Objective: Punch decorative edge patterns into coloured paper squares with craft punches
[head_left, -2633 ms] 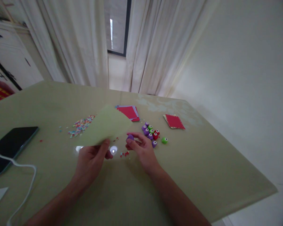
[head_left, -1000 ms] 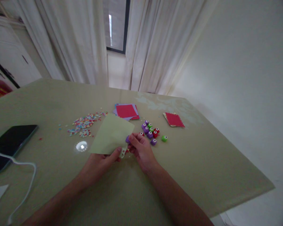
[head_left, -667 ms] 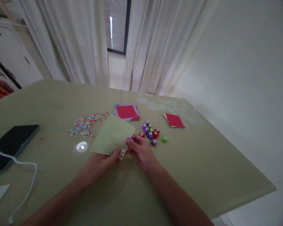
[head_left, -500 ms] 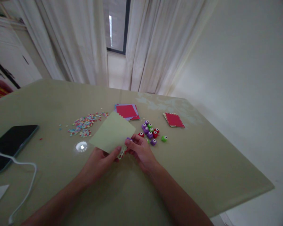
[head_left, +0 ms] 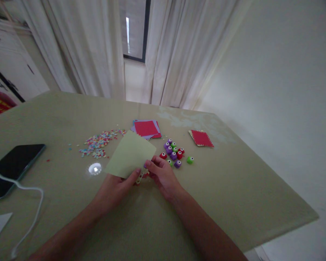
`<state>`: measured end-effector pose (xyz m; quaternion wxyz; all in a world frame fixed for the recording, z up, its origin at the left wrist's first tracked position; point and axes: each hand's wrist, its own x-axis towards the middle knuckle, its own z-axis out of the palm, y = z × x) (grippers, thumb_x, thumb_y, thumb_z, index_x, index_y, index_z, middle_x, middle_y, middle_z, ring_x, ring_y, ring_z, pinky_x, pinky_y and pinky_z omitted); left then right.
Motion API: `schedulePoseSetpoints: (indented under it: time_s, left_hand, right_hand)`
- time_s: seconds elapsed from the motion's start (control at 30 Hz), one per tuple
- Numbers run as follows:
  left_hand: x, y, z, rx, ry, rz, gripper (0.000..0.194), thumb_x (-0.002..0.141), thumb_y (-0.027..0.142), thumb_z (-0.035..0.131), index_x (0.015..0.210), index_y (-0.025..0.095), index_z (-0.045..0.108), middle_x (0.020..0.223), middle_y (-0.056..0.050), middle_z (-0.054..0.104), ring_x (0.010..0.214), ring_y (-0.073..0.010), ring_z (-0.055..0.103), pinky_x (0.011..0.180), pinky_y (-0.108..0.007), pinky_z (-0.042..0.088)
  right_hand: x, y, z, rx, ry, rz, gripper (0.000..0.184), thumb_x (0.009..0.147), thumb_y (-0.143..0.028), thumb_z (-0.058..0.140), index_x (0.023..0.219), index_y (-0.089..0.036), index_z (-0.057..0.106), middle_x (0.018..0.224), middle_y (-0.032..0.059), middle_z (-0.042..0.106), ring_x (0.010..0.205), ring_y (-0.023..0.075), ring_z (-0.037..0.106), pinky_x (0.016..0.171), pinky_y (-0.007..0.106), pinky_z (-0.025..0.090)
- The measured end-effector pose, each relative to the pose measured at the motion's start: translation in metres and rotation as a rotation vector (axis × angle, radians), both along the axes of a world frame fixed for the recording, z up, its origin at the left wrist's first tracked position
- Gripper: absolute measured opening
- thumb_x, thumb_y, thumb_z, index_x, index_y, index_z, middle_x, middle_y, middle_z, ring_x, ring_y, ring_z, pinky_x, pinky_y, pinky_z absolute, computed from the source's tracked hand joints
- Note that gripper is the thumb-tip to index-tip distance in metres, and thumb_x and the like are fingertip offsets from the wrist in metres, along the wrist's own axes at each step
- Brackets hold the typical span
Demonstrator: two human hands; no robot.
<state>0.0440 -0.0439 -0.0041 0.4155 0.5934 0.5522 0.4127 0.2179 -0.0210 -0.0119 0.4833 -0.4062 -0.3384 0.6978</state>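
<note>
A pale green square of paper (head_left: 130, 154) is held tilted above the table, with my left hand (head_left: 122, 186) closed on its near edge, thumb on top and fingers under it. At the right corner of the sheet, my right hand (head_left: 163, 177) is closed around a small purple craft punch (head_left: 145, 166), mostly hidden by the fingers. A pale strip with small dark or red marks (head_left: 139, 177) shows between the hands; its details are too small to make out. Several small purple, green and red craft punches (head_left: 173, 156) stand just beyond my right hand.
Colourful paper bits (head_left: 97, 143) lie scattered left of the sheet. A pile of coloured paper squares (head_left: 146, 128) lies behind it, and red paper with a patterned edge (head_left: 201, 138) farther right. At left are a dark tablet (head_left: 13, 166) and a white cable (head_left: 29, 188).
My right fingers have shifted slightly at the sheet's corner, and less of the purple punch shows. The sheet has stayed almost in place; the whole view has drifted a little.
</note>
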Motion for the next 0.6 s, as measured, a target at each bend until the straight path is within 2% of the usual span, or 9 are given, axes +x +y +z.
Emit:
schedulePoseSetpoints:
  time_s: [0.13,0.37,0.6]
  left_hand:
    - [0.0002,0.0003,0.0007,0.014,0.035,-0.008,0.031,0.093,0.051,0.061,0.098,0.027,0.079,0.099,-0.009,0.085,0.119,-0.0339,0.073,0.114,-0.051,0.049]
    - [-0.0007,0.0015,-0.0050,0.053,0.074,0.005,0.028,0.094,0.051,0.060,0.094,0.031,0.079,0.087,-0.006,0.083,0.124,-0.0344,0.070,0.119,-0.053,0.043]
    - [-0.0010,0.0011,-0.0057,0.047,0.075,0.002,0.027,0.094,0.050,0.062,0.099,0.029,0.079,0.090,-0.005,0.084,0.124,-0.0338,0.071,0.120,-0.052,0.044]
  right_hand:
    - [-0.0002,-0.0001,0.0003,-0.020,-0.015,-0.003,0.052,0.057,-0.054,0.101,0.083,-0.019,0.072,0.073,-0.0030,0.069,0.062,0.0117,0.060,0.062,0.025,0.048]
    - [0.0006,-0.0004,-0.0012,0.021,-0.079,-0.007,0.051,0.059,-0.055,0.100,0.083,-0.020,0.070,0.069,-0.0044,0.064,0.062,0.0126,0.057,0.062,0.026,0.045]
    - [-0.0010,-0.0002,-0.0034,0.019,-0.071,0.004,0.053,0.058,-0.056,0.100,0.083,-0.020,0.071,0.068,-0.0047,0.064,0.059,0.0112,0.053,0.059,0.025,0.039]
